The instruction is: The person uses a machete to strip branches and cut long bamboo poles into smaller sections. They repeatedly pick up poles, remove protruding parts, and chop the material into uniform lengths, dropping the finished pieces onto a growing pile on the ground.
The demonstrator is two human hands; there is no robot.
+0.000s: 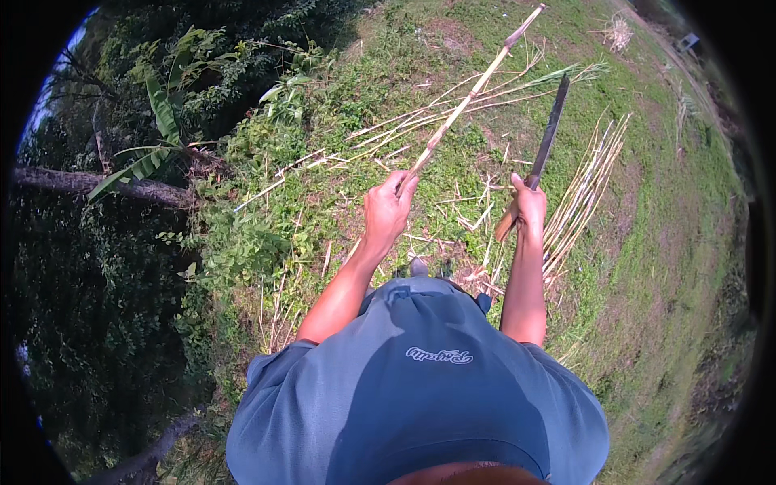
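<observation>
My left hand [386, 208] is closed round the lower end of a long pale cane stalk [462, 105], which slants up and away to the right. In my right hand [529, 204] is a machete with a long dark blade [551, 128] pointing away from me. Its brown wooden handle [507, 222] shows below the fist. Blade and stalk are apart. Beyond my hands, several cut stalks [420, 121] lie across the grass, some with green leafy tips. To the right of my right hand rests a bundle of trimmed stalks [588, 190].
Short broken pieces [477, 217] litter the ground around my feet. On the left stand dense bushes, a banana plant [164, 121] and a fallen trunk [97, 184]. A small pale heap [618, 35] lies far off at the upper right. Grass [647, 259] stretches along the right.
</observation>
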